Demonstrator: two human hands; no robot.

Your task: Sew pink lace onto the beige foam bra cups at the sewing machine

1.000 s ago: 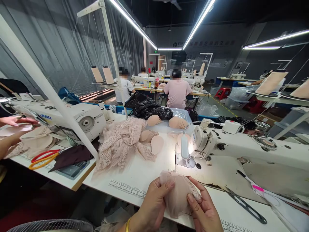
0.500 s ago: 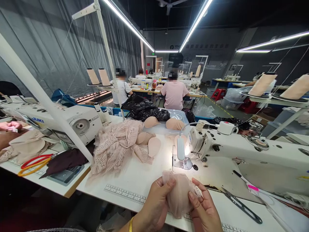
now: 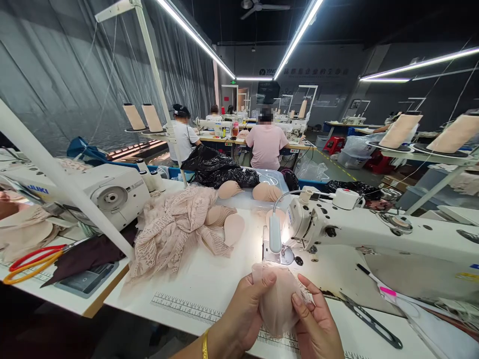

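Observation:
My left hand (image 3: 239, 314) and my right hand (image 3: 316, 326) both grip a beige padded cup with a lace edge (image 3: 279, 299), thumbs pressed on its front. They hold it just above the white sewing table (image 3: 209, 279), in front of the needle plate (image 3: 279, 254) of a white sewing machine (image 3: 374, 234). The machine's lamp (image 3: 275, 232) lights the spot. A heap of pink lace fabric (image 3: 172, 229) and loose beige cups (image 3: 234, 227) lie to the left beyond my hands.
A second sewing machine (image 3: 101, 192) stands on the left table with red and yellow scissors (image 3: 30, 257) and dark cloth (image 3: 88, 252). Black tweezers (image 3: 368, 319) lie on the right. A black bag (image 3: 219, 167) sits at the back. Other people sit sewing farther off.
The view has swung slightly to the right, so the left table has slid toward the frame's edge. My hands keep their grip on the cup, a little lower in view.

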